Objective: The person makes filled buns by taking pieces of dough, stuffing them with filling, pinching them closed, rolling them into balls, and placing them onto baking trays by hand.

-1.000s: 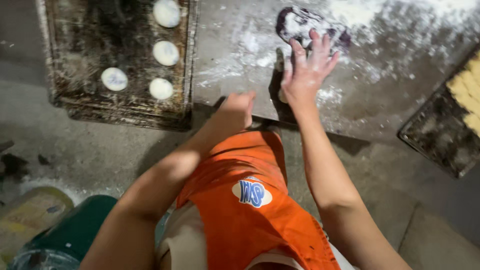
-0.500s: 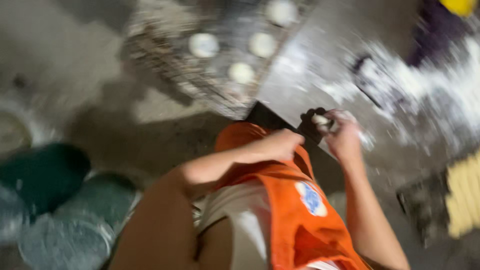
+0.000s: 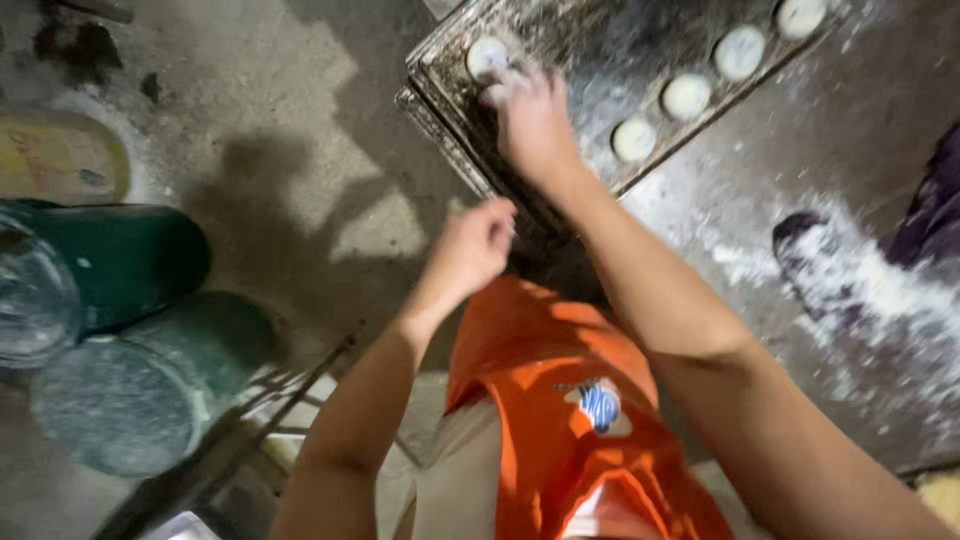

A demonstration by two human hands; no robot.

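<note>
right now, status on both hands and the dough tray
Right hand over the baking tray, fingertips at a dough round. Left hand loosely curled, empty, off the tray. Four more dough rounds along the tray; nothing blocking.

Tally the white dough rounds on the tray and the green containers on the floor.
Dough rounds on the tray, the one under the right hand included: 6
Green containers: 2
Total: 8

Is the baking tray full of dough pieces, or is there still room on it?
Partly filled. The tray holds five round dough pieces along one side; the right hand rests on its bare, floured middle.
</note>
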